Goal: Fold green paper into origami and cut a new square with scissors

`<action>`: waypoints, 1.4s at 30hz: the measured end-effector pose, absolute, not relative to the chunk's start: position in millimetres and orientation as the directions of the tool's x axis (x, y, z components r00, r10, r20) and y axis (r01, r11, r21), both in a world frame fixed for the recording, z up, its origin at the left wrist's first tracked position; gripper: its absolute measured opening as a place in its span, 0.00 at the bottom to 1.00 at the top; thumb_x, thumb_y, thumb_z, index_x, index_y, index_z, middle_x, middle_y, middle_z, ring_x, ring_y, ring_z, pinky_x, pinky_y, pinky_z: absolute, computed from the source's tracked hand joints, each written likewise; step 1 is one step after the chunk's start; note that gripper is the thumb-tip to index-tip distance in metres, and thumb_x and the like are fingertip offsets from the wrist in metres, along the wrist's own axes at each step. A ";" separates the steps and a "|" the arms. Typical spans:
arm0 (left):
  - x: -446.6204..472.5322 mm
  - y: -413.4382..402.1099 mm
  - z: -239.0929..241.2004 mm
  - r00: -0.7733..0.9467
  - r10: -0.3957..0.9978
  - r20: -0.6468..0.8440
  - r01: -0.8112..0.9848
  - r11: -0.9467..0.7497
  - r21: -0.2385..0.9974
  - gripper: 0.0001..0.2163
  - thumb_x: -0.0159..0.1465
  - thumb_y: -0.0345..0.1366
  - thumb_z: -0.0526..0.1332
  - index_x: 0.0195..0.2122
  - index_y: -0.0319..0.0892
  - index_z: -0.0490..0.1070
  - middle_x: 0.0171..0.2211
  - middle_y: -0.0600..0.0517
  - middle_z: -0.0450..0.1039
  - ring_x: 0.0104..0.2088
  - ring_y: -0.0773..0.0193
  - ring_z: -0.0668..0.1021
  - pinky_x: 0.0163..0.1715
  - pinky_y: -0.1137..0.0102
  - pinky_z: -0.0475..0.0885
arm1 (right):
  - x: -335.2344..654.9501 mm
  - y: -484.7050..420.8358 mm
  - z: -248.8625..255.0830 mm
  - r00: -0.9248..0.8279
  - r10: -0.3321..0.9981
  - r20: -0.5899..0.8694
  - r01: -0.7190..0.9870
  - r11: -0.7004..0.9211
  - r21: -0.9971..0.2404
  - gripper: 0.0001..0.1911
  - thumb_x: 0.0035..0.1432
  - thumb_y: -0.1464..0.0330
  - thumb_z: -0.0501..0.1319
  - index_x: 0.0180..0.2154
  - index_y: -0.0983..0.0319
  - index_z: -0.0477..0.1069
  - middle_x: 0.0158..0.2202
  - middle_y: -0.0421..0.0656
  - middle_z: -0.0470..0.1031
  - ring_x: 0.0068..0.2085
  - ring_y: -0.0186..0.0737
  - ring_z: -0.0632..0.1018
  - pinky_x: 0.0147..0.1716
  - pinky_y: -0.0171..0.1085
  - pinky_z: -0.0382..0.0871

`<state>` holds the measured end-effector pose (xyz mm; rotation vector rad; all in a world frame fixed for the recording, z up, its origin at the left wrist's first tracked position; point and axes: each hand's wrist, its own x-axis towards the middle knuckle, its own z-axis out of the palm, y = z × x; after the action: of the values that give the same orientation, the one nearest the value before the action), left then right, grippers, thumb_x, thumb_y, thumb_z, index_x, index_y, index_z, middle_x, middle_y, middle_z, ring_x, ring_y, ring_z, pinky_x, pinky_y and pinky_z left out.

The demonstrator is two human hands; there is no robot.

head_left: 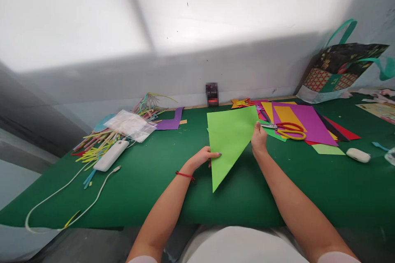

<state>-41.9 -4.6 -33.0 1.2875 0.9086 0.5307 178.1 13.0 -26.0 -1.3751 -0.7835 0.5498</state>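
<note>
A light green paper sheet (230, 139), folded into a triangle with its tip toward me, lies on the dark green table (148, 185). My left hand (204, 157) grips the sheet's left edge, thumb on top; a red cord circles that wrist. My right hand (258, 139) pinches the sheet's right edge, fingers closed on it. Just right of that hand lie scissors (285, 129) with red and yellow handles, resting on a pile of coloured paper sheets (305, 125).
At the left lie a heap of coloured paper strips (98, 146), a clear plastic bag (129, 125), a white power bank (110, 155) with cables, and a purple L-shaped offcut (171, 122). A patterned shopping bag (338, 70) stands back right; a white oval object (358, 155) lies right.
</note>
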 end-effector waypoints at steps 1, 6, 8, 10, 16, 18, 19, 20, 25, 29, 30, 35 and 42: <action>-41.9 -4.4 -33.5 0.564 0.779 -0.273 0.145 0.232 0.962 0.17 0.46 0.45 0.70 0.28 0.35 0.74 0.24 0.49 0.75 0.19 0.70 0.70 0.15 0.74 0.60 | 177.8 12.8 -25.6 0.642 0.749 0.162 0.093 0.133 -0.987 0.31 0.46 0.35 0.44 0.19 0.55 0.50 0.16 0.33 0.43 0.19 0.34 0.52 0.18 0.38 0.49; -41.5 -3.0 -35.9 0.515 0.821 -0.248 0.114 0.221 0.969 0.16 0.47 0.44 0.69 0.28 0.34 0.74 0.22 0.48 0.73 0.17 0.70 0.68 0.15 0.73 0.58 | 175.9 13.8 -26.8 0.659 0.745 0.107 -0.041 0.178 -0.983 0.31 0.44 0.35 0.47 0.22 0.57 0.58 0.16 0.35 0.54 0.20 0.36 0.61 0.18 0.37 0.55; -41.0 -3.2 -35.8 0.482 0.843 -0.239 0.085 0.226 0.970 0.17 0.47 0.44 0.69 0.29 0.34 0.74 0.23 0.48 0.74 0.18 0.71 0.68 0.15 0.73 0.57 | 176.1 15.3 -28.5 0.662 0.747 0.068 -0.124 0.199 -0.972 0.33 0.44 0.36 0.49 0.26 0.59 0.64 0.20 0.39 0.64 0.23 0.38 0.68 0.20 0.37 0.60; -40.4 -3.8 -35.3 0.465 0.854 -0.235 0.065 0.232 0.971 0.17 0.46 0.44 0.69 0.30 0.34 0.74 0.24 0.48 0.74 0.18 0.71 0.68 0.15 0.73 0.56 | 177.1 16.6 -30.0 0.666 0.745 0.042 -0.155 0.193 -0.969 0.34 0.44 0.37 0.50 0.29 0.61 0.66 0.23 0.42 0.69 0.26 0.40 0.71 0.21 0.37 0.63; -39.4 -3.8 -35.5 0.474 0.845 -0.247 0.048 0.256 0.965 0.18 0.44 0.44 0.70 0.29 0.34 0.73 0.24 0.48 0.73 0.17 0.70 0.68 0.14 0.73 0.54 | 178.3 15.9 -28.2 0.629 0.777 -0.022 -0.200 0.134 -0.971 0.31 0.44 0.37 0.51 0.27 0.59 0.64 0.16 0.38 0.62 0.19 0.38 0.66 0.15 0.37 0.57; -39.9 -2.8 -36.5 0.468 0.849 -0.245 0.037 0.258 0.965 0.18 0.44 0.44 0.70 0.29 0.34 0.73 0.24 0.48 0.73 0.17 0.71 0.68 0.14 0.73 0.53 | 176.6 15.3 -26.7 0.609 0.792 -0.049 -0.236 0.122 -0.964 0.30 0.45 0.38 0.52 0.27 0.59 0.64 0.15 0.37 0.60 0.17 0.36 0.64 0.13 0.37 0.56; -40.3 -2.2 -37.0 0.465 0.851 -0.242 0.031 0.258 0.966 0.18 0.44 0.44 0.70 0.30 0.34 0.73 0.24 0.48 0.73 0.17 0.71 0.68 0.14 0.73 0.53 | 175.7 15.2 -26.4 0.597 0.800 -0.054 -0.244 0.117 -0.963 0.30 0.45 0.38 0.52 0.27 0.59 0.63 0.15 0.36 0.59 0.16 0.35 0.63 0.13 0.37 0.55; -40.7 -1.8 -37.4 0.462 0.854 -0.239 0.025 0.257 0.966 0.18 0.44 0.44 0.70 0.30 0.34 0.73 0.24 0.48 0.73 0.17 0.71 0.68 0.15 0.73 0.53 | 174.9 15.4 -26.3 0.586 0.808 -0.055 -0.249 0.115 -0.962 0.29 0.45 0.39 0.52 0.26 0.59 0.63 0.14 0.35 0.58 0.15 0.34 0.62 0.12 0.36 0.55; -40.8 -1.7 -36.7 0.434 0.870 -0.236 0.020 0.253 0.967 0.18 0.44 0.43 0.69 0.30 0.33 0.73 0.22 0.49 0.73 0.16 0.72 0.67 0.14 0.73 0.52 | 173.4 17.3 -27.9 0.582 0.813 -0.020 -0.212 0.129 -0.969 0.27 0.46 0.42 0.56 0.22 0.58 0.59 0.13 0.33 0.56 0.14 0.31 0.59 0.11 0.34 0.53; -38.5 -2.3 -34.9 0.419 0.877 -0.233 0.000 0.257 0.966 0.18 0.44 0.42 0.69 0.30 0.34 0.73 0.23 0.49 0.73 0.16 0.72 0.68 0.13 0.74 0.53 | 170.0 15.7 -26.5 0.560 0.828 -0.026 -0.238 0.131 -0.962 0.25 0.50 0.44 0.56 0.21 0.58 0.58 0.10 0.31 0.53 0.12 0.30 0.57 0.10 0.32 0.51; -38.3 -2.0 -34.6 0.411 0.883 -0.227 -0.010 0.253 0.967 0.17 0.44 0.42 0.69 0.29 0.34 0.73 0.22 0.49 0.73 0.16 0.72 0.67 0.13 0.74 0.53 | 168.2 14.7 -25.9 0.530 0.848 -0.020 -0.242 0.129 -0.962 0.24 0.51 0.45 0.55 0.22 0.58 0.58 0.10 0.31 0.54 0.12 0.29 0.57 0.10 0.32 0.50; -40.9 1.1 -34.2 0.368 0.902 -0.225 -0.017 0.249 0.968 0.14 0.45 0.41 0.68 0.27 0.35 0.71 0.19 0.51 0.71 0.15 0.72 0.66 0.12 0.74 0.52 | 160.4 9.5 -23.6 0.374 0.923 0.091 -0.208 0.179 -0.961 0.22 0.53 0.51 0.57 0.20 0.58 0.54 0.08 0.31 0.56 0.10 0.27 0.56 0.10 0.28 0.49; -39.8 -0.7 -32.2 0.410 0.883 -0.228 -0.017 0.257 0.966 0.14 0.45 0.41 0.68 0.26 0.36 0.71 0.18 0.52 0.70 0.14 0.73 0.65 0.11 0.74 0.50 | 159.0 9.7 -24.5 0.397 0.918 0.006 -0.285 0.130 -0.950 0.21 0.53 0.51 0.57 0.21 0.58 0.56 0.08 0.31 0.56 0.10 0.27 0.58 0.09 0.28 0.49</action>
<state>-39.8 -0.7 -32.2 1.1457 0.9617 0.7590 159.0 9.7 -24.5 -1.0971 -0.7275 0.9956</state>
